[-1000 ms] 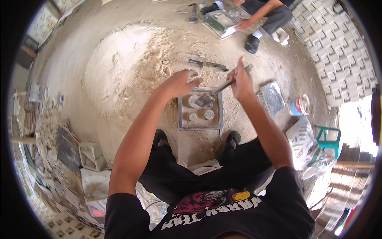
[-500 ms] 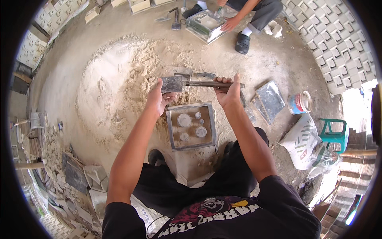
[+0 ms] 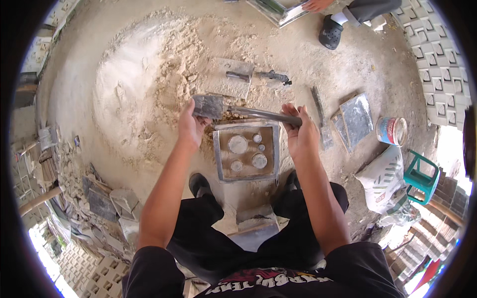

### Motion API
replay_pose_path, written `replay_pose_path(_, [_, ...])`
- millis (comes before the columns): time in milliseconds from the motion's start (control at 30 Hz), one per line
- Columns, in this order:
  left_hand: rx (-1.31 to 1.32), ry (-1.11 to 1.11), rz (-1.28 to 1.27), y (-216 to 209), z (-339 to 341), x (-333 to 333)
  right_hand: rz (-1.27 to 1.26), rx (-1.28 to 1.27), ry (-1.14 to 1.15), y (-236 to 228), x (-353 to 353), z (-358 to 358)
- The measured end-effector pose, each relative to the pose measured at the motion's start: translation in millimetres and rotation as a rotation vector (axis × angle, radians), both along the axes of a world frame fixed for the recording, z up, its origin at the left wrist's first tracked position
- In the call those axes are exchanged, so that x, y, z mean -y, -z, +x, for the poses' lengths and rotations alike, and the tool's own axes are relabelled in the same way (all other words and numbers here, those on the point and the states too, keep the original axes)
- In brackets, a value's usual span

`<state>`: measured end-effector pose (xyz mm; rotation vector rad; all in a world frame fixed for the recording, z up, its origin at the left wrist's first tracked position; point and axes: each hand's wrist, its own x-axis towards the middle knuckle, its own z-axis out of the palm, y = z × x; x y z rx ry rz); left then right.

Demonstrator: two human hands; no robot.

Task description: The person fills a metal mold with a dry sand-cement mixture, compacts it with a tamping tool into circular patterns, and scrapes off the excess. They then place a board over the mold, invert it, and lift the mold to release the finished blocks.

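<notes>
A small shovel [image 3: 233, 110] with a dark metal blade and a long grey handle lies across in front of me. My left hand [image 3: 191, 125] grips it at the blade end. My right hand [image 3: 300, 134] is closed on the handle's other end. Just below the shovel sits a square metal mould [image 3: 247, 151] on the ground, with several round grey discs inside it. The blade rests at the edge of a big pile of pale sandy mix [image 3: 149, 79].
A flat trowel [image 3: 230, 77] and a hammer [image 3: 271, 76] lie beyond the mould. To the right are flat metal plates [image 3: 355, 118], a paint tin [image 3: 391, 130], a white sack [image 3: 382, 176] and a green stool [image 3: 421, 176]. Another person's foot [image 3: 330, 31] is at the top. Broken blocks [image 3: 107, 201] lie left.
My hands and the shovel have come down closer to the mould, and the shovel now lies more level across its far edge. The view has tilted down toward the mould.
</notes>
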<state>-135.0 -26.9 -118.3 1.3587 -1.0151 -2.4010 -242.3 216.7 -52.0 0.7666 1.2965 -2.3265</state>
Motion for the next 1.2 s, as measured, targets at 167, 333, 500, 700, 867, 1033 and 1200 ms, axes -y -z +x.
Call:
replay_pose_path(167, [0.077, -0.031, 0.001, -21, 33, -20, 0.176, 0.087, 0.072, 15, -14, 38])
replay_pose_path(333, [0.009, -0.177, 0.161, -61, 77, -65, 0.175, 0.327, -0.107, 24, -42, 102])
replay_pose_path(500, [-0.112, -0.286, 0.284, -67, 141, -88, 0.253, 0.462, -0.519, -32, -45, 188])
replay_pose_path(700, [0.084, -0.486, 0.382, -89, 171, -70, 0.533, 0.140, -1.168, -42, -34, 236])
replay_pose_path(867, [0.181, -0.410, 0.416, -101, 202, -36, 0.563, 0.111, -0.933, -81, -7, 218])
replay_pose_path(1033, [0.143, -0.326, 0.445, -169, 206, 1, 0.677, 0.144, -0.910, -154, -2, 202])
replay_pose_path(1200, [-0.028, -0.149, 0.415, -242, 203, 45, 0.590, -0.091, -0.913, -245, 92, 175])
